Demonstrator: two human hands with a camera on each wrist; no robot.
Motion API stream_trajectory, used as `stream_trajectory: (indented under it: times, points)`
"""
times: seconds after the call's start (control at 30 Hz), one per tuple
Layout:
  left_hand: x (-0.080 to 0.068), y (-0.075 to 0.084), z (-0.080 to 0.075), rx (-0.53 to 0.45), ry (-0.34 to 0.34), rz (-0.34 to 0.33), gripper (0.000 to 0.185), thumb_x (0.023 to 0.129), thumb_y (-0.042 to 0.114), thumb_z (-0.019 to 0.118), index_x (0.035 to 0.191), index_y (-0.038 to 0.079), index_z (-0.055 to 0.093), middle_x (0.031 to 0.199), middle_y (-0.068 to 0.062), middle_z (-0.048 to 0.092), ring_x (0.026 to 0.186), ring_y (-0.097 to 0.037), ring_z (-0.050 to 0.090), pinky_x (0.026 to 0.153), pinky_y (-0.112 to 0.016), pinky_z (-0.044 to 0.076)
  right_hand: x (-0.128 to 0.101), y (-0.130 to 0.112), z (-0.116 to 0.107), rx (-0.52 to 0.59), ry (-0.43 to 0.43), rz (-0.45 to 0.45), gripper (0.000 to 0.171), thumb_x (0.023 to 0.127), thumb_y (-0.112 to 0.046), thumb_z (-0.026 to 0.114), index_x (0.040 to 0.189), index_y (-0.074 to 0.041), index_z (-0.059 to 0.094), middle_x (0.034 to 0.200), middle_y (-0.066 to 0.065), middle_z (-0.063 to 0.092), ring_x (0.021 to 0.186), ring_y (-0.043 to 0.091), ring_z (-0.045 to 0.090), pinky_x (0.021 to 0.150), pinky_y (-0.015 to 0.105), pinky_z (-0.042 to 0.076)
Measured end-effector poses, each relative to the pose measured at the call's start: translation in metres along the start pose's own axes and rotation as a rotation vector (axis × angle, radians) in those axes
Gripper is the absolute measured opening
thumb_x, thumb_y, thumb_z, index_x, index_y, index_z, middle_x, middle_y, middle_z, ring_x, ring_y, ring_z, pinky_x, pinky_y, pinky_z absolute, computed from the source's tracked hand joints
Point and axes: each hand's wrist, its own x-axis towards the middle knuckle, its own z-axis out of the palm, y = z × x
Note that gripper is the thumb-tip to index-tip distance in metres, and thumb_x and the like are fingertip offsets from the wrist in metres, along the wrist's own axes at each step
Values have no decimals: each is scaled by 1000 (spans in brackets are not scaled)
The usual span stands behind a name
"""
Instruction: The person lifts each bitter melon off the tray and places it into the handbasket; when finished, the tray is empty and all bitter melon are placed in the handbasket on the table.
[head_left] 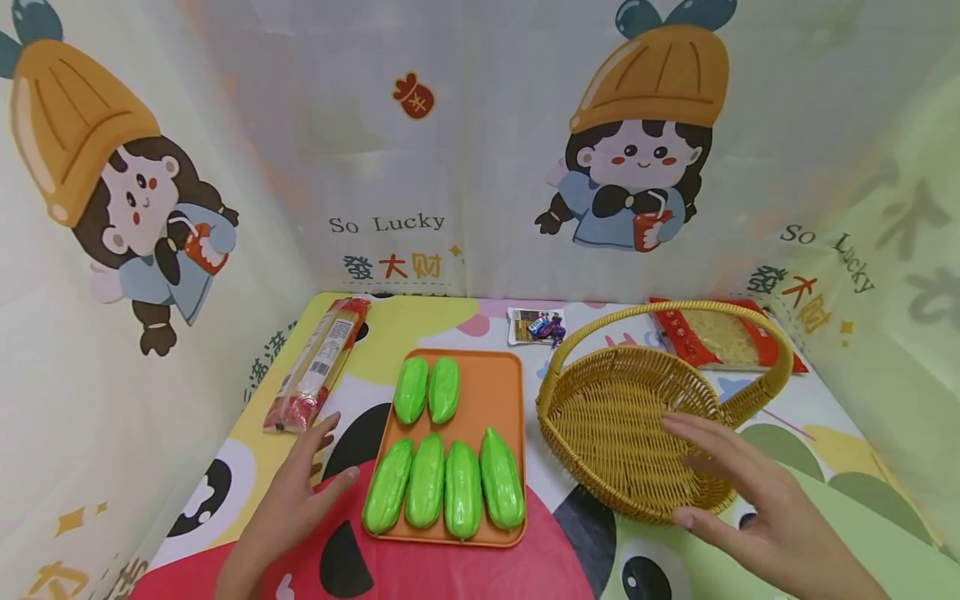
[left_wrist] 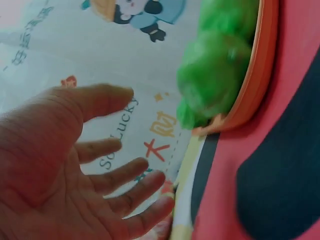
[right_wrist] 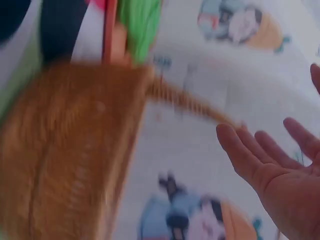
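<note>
your left grip point(head_left: 292, 498) spreads empty by gourds point(head_left: 426, 483), right grip point(head_left: 767, 510) likewise by basket point(head_left: 615, 425). left wrist view, unlike right, reads "so lucky" point(left_wrist: 123, 119).

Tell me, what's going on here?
A person has both hands out, fingers loosely spread, holding nothing at the moment. The left hand is beside an orange tray, where six green vegetables lie: two at the back, four in front. The right hand is by a wicker basket, to the right of the tray. A long packet lies left of the tray, and a red bag lies behind the basket.
</note>
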Motion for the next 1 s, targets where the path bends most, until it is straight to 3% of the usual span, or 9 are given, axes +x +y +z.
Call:
stream_trajectory:
  times: [0.2, 0.27, 0.37, 0.5, 0.67, 0.8, 1.0]
  points:
    - [-17, 3, 12, -285, -5, -223, 64, 93, 13, 69, 149, 13, 38, 140, -16, 48, 123, -34, 53, 90, -35, 51, 29, -9, 51, 427, -152, 31, 73, 84, 2, 76, 148, -11, 44, 152, 6, 39, 134, 16, 42, 89, 37, 52]
    - [-20, 3, 16, -344, -4, -295, 59, 94, 10, 66, 148, 12, 41, 137, -16, 51, 119, -32, 56, 87, -31, 53, 37, -9, 68, 513, -193, 36, 69, 86, -2, 75, 147, -13, 45, 152, 7, 38, 136, 20, 41, 92, 40, 51]
    - [-24, 2, 23, -421, 9, -350, 53, 95, 3, 63, 145, 8, 45, 132, -17, 56, 113, -30, 60, 84, -29, 53, 49, -5, 92, 583, -249, 86, 65, 88, -10, 75, 146, -20, 47, 152, 4, 38, 137, 24, 39, 95, 41, 48]
    - [-26, -1, 31, -458, 15, -349, 50, 94, -2, 61, 142, 5, 49, 125, -16, 61, 105, -27, 62, 81, -27, 53, 63, 5, 122, 621, -295, 149, 62, 88, -14, 76, 144, -24, 50, 150, 2, 38, 137, 31, 38, 97, 41, 46]
    - [-24, -3, 35, -462, -15, -337, 50, 93, 0, 63, 141, 5, 50, 120, -12, 63, 102, -23, 63, 81, -26, 52, 73, 21, 150, 618, -305, 207, 62, 87, -18, 77, 144, -15, 51, 152, 11, 36, 138, 35, 36, 101, 43, 42]
    - [-22, -5, 35, -467, -66, -271, 51, 92, 0, 64, 141, 1, 49, 119, -14, 62, 101, -23, 63, 82, -28, 52, 75, 29, 165, 561, -270, 216, 63, 86, -22, 78, 142, -9, 52, 150, 20, 36, 136, 35, 39, 102, 43, 40]
    - [-21, -7, 37, -469, -103, -259, 52, 91, -1, 65, 140, -1, 50, 119, -14, 61, 99, -23, 63, 81, -28, 52, 80, 33, 177, 514, -250, 234, 57, 87, -16, 76, 139, -8, 54, 142, 13, 47, 131, 32, 46, 101, 43, 41]
